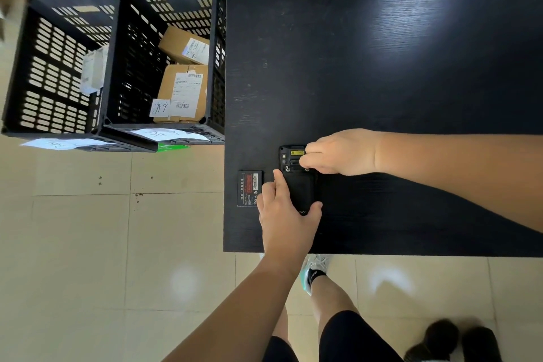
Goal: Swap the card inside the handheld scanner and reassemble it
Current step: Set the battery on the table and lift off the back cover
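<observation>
Two hands on the scanner, battery lying beside it

Two hands work on the handheld scanner, which lies back-up on the dark bench near its front left corner. The left hand rests over the lower half of the scanner, its forefinger stretched up along the left edge and its thumb hooked round the right edge, so the body is held between them. The right hand comes in from the right and is curled at the scanner's top end, its fingertips bunched against the upper right part near the yellow label; whether they pinch anything small there I cannot tell. Silver screw heads show near the top of the back cover.

Just to the left of the scanner, on the bench, lies a flat black battery with a red label and white print; the left hand's outer fingers touch or overlap its right edge.

Beyond the bench's left edge, on the tiled floor, stand two black slotted crates. The nearer crate holds cardboard parcels with shipping labels; the farther crate holds a pale packet. Paper sheets with handwriting lie at the crates' front.
</observation>
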`<state>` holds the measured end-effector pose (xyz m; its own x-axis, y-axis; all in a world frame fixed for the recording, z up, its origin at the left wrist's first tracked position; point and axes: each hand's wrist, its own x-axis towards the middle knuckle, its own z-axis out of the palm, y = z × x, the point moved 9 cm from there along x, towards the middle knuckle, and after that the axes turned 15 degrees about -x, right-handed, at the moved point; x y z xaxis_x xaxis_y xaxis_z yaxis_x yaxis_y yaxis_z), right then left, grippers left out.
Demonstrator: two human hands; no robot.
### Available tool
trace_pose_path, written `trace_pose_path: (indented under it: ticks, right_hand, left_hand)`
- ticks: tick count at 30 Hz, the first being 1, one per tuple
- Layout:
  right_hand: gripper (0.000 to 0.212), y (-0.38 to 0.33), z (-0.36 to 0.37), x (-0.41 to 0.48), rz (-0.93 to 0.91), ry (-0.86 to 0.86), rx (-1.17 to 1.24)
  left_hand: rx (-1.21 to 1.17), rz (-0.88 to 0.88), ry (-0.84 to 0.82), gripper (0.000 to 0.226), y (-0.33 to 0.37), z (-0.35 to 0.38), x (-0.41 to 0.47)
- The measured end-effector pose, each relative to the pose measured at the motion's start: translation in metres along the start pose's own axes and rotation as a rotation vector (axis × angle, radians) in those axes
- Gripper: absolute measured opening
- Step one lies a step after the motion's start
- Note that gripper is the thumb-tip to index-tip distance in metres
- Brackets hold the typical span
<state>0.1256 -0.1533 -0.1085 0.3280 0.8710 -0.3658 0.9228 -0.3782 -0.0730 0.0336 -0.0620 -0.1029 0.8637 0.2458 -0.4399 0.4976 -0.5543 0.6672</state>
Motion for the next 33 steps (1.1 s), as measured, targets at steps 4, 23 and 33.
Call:
trace_pose_path:
  ticks: [4,23,33]
  right_hand:
    - [0.02,0.003,-0.009,-0.013,0.2,0.052,0.142]
    - [0.024,-0.032,0.0,-0.039,1.017,0.162,0.753]
    - [0.038,-0.03,-0.019,-0.029,0.994,0.063,0.538]
  left_hand:
    - [-0.009,-0.01,-0.001,0.099,0.003,-0.002,-0.001]
    - [-0.09,0.054,-0.209,0.106,-0.003,-0.006,-0.011]
    - [-0.125,0.043,-0.199,0.106,-0.007,-0.005,-0.009]
